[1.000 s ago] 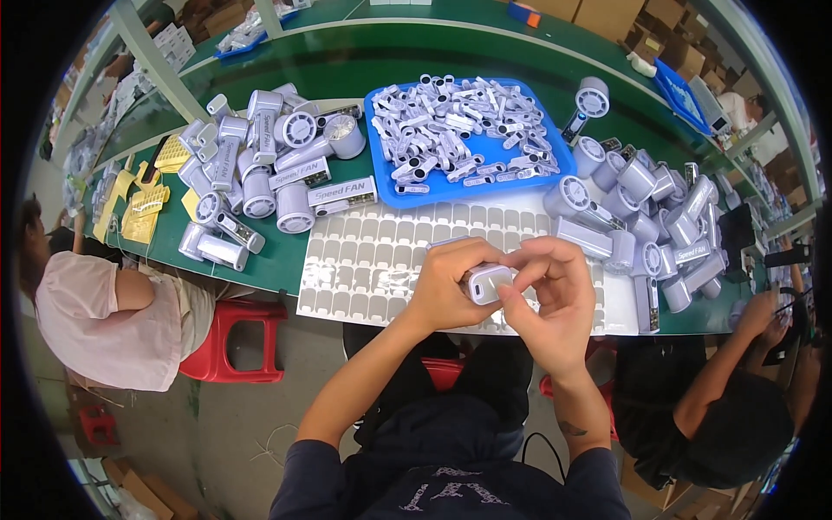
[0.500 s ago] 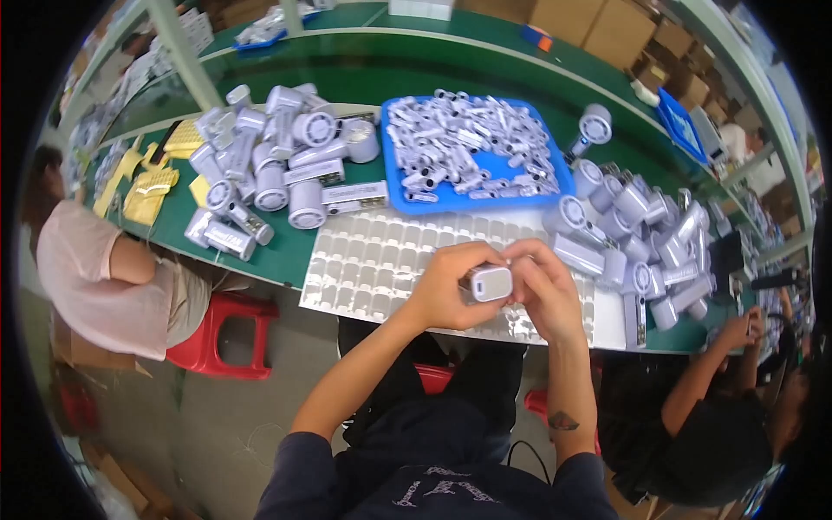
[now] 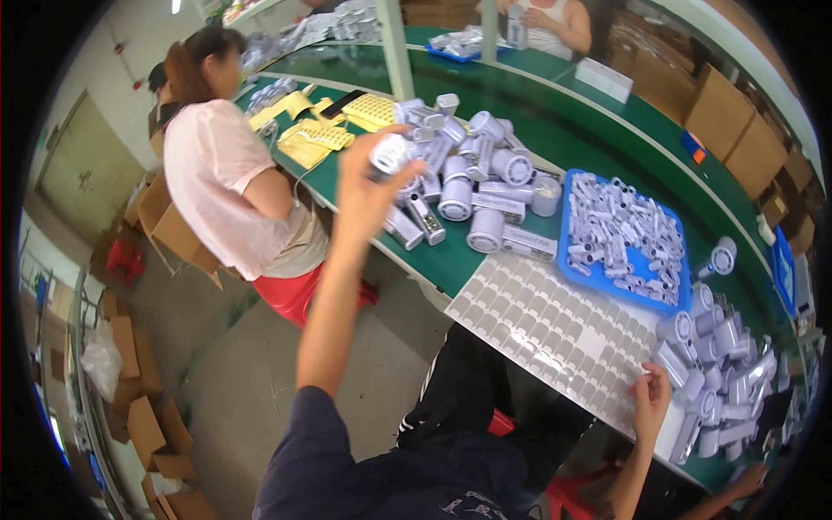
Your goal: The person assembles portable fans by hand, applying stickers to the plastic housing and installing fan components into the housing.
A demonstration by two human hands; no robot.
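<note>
My left hand [image 3: 362,184] is raised at the left, its fingers closed round a light-purple handheld fan [image 3: 390,154] whose round end shows between thumb and fingers. Behind it spreads a pile of similar fans [image 3: 455,199] with round slotted heads and box-shaped handles. My right hand [image 3: 652,403] is low at the right, by the edge of a white sheet [image 3: 520,290] covered in rows of grey rounded pieces. Its fingers are loosely bent and apart, with nothing visible in them. A second pile of fans [image 3: 715,347] lies just beyond that hand.
A blue tray [image 3: 568,251] full of small light-purple parts stands behind the sheet. Yellow perforated sheets [image 3: 316,139] and a dark phone [image 3: 343,104] lie at the far left. A person in pink [image 3: 221,182] sits to my left. Another person's hand [image 3: 750,478] shows at the lower right.
My hands have parted: the left has carried the fan up and left to the left pile, the right has moved right, off the fan. The view has turned left.
</note>
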